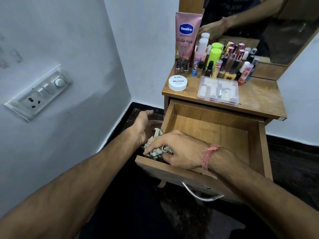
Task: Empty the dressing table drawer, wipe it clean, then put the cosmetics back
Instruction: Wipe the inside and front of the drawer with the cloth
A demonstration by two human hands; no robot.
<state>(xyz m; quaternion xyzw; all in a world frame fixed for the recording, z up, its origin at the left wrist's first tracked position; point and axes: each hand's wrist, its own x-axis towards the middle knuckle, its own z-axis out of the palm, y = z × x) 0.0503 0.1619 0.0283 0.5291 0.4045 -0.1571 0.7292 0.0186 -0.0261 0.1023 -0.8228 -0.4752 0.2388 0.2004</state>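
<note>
R hand [179, 149] grip curled on cloth [156, 150], near-left drawer [224, 135] corner; L hand [145, 126] slack, empty. Wipe corners w/ firm strokes.

1. One view only — a wide-angle head camera, looking forward and steeply down from above the person's forearms.
2. It faces a room corner, close over the open drawer [215, 135], with the worktop [255, 95] just beyond.
3. Edges bend — the wall switch panel [38, 93] leans at far left.
</note>
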